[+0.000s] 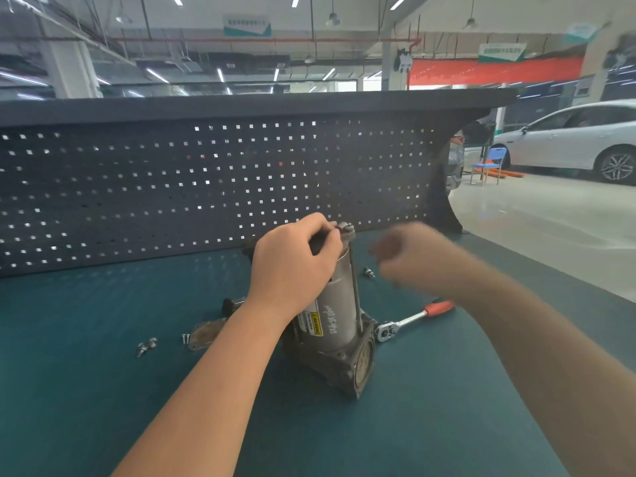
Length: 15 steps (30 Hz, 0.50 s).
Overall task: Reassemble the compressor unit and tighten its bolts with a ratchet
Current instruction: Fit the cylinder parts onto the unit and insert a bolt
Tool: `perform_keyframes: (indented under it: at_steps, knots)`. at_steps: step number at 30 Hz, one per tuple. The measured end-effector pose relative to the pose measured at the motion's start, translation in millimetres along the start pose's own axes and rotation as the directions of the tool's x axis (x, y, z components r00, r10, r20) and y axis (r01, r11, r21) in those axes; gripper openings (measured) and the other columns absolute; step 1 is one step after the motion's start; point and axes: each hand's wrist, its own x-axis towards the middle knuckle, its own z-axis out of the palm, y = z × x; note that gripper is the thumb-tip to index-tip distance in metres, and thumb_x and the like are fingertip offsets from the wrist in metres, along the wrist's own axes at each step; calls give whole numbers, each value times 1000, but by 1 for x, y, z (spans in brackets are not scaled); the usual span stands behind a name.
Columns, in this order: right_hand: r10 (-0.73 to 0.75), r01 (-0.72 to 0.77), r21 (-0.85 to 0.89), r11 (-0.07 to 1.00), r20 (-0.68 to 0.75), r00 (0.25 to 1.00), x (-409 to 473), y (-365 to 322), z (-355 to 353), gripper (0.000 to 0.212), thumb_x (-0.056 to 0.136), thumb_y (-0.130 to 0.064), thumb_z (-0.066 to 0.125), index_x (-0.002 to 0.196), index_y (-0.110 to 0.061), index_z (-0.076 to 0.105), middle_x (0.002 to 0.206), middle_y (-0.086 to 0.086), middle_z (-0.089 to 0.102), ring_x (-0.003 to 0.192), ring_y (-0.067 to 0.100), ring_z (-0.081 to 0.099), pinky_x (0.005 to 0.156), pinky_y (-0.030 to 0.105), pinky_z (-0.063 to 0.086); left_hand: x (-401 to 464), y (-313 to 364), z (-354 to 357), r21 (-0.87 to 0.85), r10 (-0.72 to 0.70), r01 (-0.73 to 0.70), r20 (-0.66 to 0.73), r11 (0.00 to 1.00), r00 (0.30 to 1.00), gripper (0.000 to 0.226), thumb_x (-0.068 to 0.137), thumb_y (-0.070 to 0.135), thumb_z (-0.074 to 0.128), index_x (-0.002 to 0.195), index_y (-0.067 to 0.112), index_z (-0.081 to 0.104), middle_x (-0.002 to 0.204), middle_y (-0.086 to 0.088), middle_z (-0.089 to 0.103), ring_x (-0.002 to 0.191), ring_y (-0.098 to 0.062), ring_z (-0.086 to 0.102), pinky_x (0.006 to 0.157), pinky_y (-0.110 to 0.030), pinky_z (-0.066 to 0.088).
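Observation:
The compressor unit [339, 315], a grey metal cylinder on a square base, stands upright in the middle of the green bench. A long bolt [354, 287] runs down its right side. My left hand [292, 259] grips the top of the cylinder. To the right of it, above the bench, my right hand [406, 256] is motion-blurred with its fingers curled; I cannot tell whether it holds anything. The ratchet [409, 320] with an orange handle lies on the bench just right of the base.
A flat metal cover plate [203, 333] lies left of the unit, with loose bolts [147, 346] further left and another bolt [369, 273] behind on the right. A dark pegboard [206, 187] walls off the bench's back. The bench's right edge [550, 270] drops to the workshop floor.

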Motion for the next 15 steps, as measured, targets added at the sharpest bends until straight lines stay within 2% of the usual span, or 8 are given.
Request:
perform_keyframes:
  at_steps: [2,4,6,8,10,12,15]
  knots:
    - [38,-17,-159,987,131,991,-12,21,26,29,81,-14,67,109,-18,71,102,-4,72,78,8,61,67,11,43,2,3,2,3,-14,14,-11,1000,1000,20,91,35,59,75,23,64,67,14,66,69,-6,59,62,-23,41]
    - [41,-12,-216,976,132,990,-19,30,47,22,82,-29,71,104,-24,72,98,-11,72,72,0,55,53,1,33,3,6,4,26,-12,13,-24,1000,1000,16,89,41,62,82,27,64,78,18,67,78,-3,60,70,-24,45]
    - [15,-2,-158,988,81,997,-20,36,57,13,84,-29,73,96,-26,75,92,-12,73,64,-5,52,51,-1,32,2,8,7,61,8,-6,-45,998,999,13,88,43,63,87,30,63,83,19,66,83,-3,60,74,-27,48]
    - [-18,19,-53,998,12,1000,-17,41,57,9,83,-23,76,92,-21,77,87,-9,75,69,0,57,60,-5,32,1,8,8,71,19,-15,-60,997,998,12,88,43,63,91,32,63,84,20,65,85,-5,60,75,-29,49]
    - [-23,25,33,999,-49,999,-14,42,55,9,82,-17,76,91,-17,77,84,-7,74,76,4,62,64,-5,34,1,7,8,74,30,-26,-62,997,998,17,88,43,63,103,34,62,87,23,64,90,-7,61,76,-30,48]
    - [-25,26,29,999,-43,999,-9,41,54,12,83,-16,76,94,-16,77,86,-6,73,81,7,64,64,-4,35,1,7,8,102,54,-50,-45,994,997,27,90,43,59,115,36,63,94,19,66,94,-9,60,77,-29,46]
    - [-28,28,1,1000,-1,1000,-4,42,58,14,84,-16,75,97,-15,77,89,-3,73,83,10,64,62,-4,33,1,5,8,136,67,-63,-26,989,997,30,93,44,53,117,35,68,94,13,66,92,-12,59,73,-27,42]
